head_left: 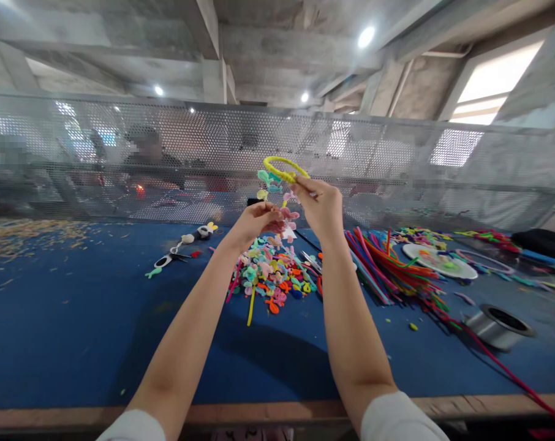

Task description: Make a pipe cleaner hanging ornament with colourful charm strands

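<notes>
Raised above the table, my right hand pinches a yellow fuzzy pipe-cleaner ring by its near edge. Small turquoise, pale yellow and pink pipe-cleaner shapes dangle just below the ring; how they are attached is too small to tell. My left hand, lower and to the left, has its fingers closed at a pink pipe-cleaner shape in this hanging group. Under both hands lies a heap of small multicoloured pipe-cleaner shapes. Scissors lie partly hidden behind my right forearm.
Another pair of scissors lies on the blue table at left. Pipe-cleaner stems, a white plate and a metal spool are at right. A perforated metal screen stands behind; a person is blurred beyond it.
</notes>
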Available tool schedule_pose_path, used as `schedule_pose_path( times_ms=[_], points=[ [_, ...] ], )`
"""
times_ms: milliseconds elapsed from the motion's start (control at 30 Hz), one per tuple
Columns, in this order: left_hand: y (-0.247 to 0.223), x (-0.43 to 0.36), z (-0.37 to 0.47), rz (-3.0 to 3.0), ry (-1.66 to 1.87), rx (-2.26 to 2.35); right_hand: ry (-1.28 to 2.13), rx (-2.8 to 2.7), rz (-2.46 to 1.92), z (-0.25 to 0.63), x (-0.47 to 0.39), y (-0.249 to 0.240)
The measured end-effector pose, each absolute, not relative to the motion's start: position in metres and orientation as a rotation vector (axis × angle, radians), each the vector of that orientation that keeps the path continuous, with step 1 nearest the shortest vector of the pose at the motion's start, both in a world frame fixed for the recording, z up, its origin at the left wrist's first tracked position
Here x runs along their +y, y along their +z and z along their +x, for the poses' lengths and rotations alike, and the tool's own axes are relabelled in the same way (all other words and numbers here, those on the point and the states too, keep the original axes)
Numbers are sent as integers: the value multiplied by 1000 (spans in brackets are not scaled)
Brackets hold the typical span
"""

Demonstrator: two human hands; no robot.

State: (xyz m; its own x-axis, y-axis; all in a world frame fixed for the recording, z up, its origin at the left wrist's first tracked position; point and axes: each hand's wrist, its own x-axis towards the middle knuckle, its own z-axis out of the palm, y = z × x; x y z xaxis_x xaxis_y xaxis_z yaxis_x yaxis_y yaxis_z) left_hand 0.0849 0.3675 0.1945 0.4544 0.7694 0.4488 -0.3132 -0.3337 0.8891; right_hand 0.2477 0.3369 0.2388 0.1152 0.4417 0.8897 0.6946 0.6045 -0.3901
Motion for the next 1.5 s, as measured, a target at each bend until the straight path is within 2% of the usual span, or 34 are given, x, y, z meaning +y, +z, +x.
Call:
schedule_pose_path(
  times_ms=[500, 900, 1500],
  points=[
    [195, 365, 86, 1630, 1162, 303, -211, -1606, -987, 242, 335, 239],
    [200, 368, 88, 1660, 1379, 449, -202, -1632, -1003, 240, 328, 241],
    [199, 371, 84, 1754, 1436, 492, -139, -1669, -1017, 243, 327, 241]
  ],
)
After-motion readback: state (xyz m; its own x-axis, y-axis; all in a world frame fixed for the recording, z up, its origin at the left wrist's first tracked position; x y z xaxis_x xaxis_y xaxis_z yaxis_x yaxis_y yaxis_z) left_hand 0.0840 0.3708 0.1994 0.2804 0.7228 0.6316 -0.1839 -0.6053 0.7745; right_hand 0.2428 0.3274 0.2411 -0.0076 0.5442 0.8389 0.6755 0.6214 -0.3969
